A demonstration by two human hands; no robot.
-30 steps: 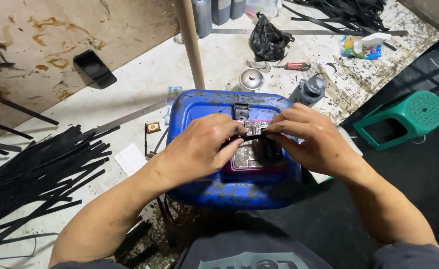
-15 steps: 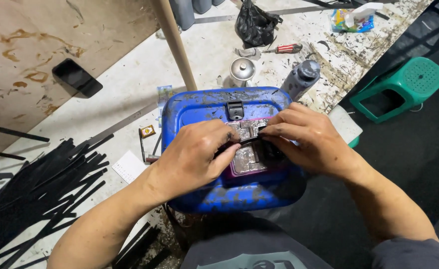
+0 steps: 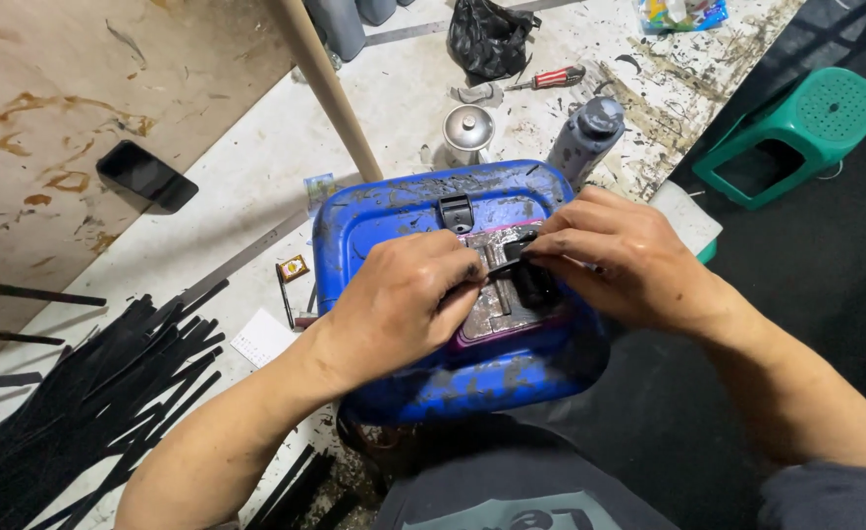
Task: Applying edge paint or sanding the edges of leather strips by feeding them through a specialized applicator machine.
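A scuffed blue plastic case (image 3: 404, 206) lies on the bench edge in front of me, with a black latch at its far side. On its lid rests a grey metal plate (image 3: 497, 309) on a purple pad. My left hand (image 3: 404, 299) and my right hand (image 3: 620, 260) meet over the plate, fingers pinched on a small black strip piece (image 3: 516, 260). Most of that piece is hidden under the fingers.
A pile of black strips (image 3: 80, 402) lies at the left. A black phone (image 3: 146, 177) sits on the brown board. A wooden pole (image 3: 330, 88), small metal can (image 3: 467, 132), grey bottle (image 3: 585, 137), red screwdriver (image 3: 551, 79) and black bag (image 3: 487, 37) stand behind the case. A green stool (image 3: 796, 132) is at right.
The view has shifted slightly, so the bench items sit higher in the frame. Both hands stay pinched on the black piece over the plate, with only small finger movement.
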